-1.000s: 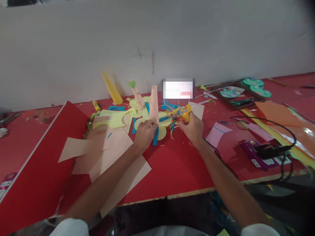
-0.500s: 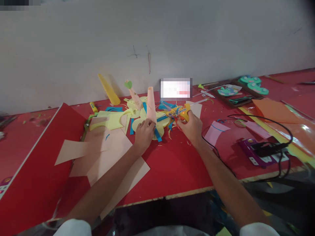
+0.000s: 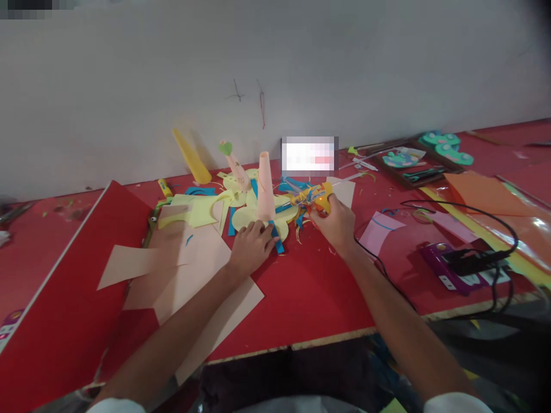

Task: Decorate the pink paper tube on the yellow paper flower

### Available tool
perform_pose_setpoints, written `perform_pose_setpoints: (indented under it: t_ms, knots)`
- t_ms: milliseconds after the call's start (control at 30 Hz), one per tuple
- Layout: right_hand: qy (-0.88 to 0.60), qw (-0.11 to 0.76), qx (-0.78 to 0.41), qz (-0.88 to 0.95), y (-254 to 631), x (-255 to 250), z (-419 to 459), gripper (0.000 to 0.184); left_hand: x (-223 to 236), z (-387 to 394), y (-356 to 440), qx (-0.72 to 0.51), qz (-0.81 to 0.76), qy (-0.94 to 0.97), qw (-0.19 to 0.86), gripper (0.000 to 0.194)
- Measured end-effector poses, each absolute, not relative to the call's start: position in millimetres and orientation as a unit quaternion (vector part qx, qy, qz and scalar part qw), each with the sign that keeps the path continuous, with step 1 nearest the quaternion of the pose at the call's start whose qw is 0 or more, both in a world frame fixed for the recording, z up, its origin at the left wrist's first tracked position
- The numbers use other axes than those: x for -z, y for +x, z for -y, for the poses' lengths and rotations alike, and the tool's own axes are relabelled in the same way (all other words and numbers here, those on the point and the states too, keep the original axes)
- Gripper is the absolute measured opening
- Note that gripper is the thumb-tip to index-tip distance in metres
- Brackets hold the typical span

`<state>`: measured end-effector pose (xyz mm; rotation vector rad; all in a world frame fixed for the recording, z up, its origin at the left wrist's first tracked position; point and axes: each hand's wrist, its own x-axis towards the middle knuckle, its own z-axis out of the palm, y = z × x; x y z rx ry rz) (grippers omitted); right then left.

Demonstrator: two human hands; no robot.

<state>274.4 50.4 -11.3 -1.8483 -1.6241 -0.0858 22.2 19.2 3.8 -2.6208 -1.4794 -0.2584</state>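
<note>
In my right hand (image 3: 338,223) is a yellow hot glue gun (image 3: 322,198), its nozzle pointing left and a clear glue stick standing out behind. A pale pink paper cone (image 3: 266,192) stands upright on a yellow flower-shaped paper base (image 3: 243,219). My left hand (image 3: 253,246) is at the front of this base, fingers bent, thumb and forefinger closed at a blue paper strip (image 3: 279,245) by the cone's foot. Part of the base is hidden under that hand. Behind stands a second pink cone (image 3: 238,172) with a green heart (image 3: 225,148) on top.
Peach paper sheets (image 3: 193,264) and a red board (image 3: 73,292) lie left. A yellow cone (image 3: 191,158) leans near the wall. At right are pink paper (image 3: 381,232), a purple power strip (image 3: 447,267) with black cables, a dark tray (image 3: 411,180) and orange sheets (image 3: 486,195).
My left hand has slid down from the foot of the pink cone toward the front of the base, its fingers a little more spread. My right hand keeps the glue gun in about the same place.
</note>
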Motion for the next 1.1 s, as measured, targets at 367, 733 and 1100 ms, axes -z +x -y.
perform_pose_setpoints:
  t_ms: [367, 733, 1100]
  knots:
    - [-0.714, 0.318, 0.043, 0.623, 273.4, 11.1, -50.9, 0.026, 1.4, -21.8, 22.1, 0.078, 0.494, -0.864, 0.063, 0.047]
    - [-0.714, 0.312, 0.040, 0.626, 273.6, 13.9, -51.3, 0.027, -0.2, -19.0, 18.7, 0.116, 0.478, -0.867, 0.073, 0.035]
    - [-0.711, 0.301, 0.031, 0.635, 270.7, 12.9, -49.3, 0.024, 4.2, -19.8, 16.0, 0.078, 0.401, -0.911, 0.057, 0.038]
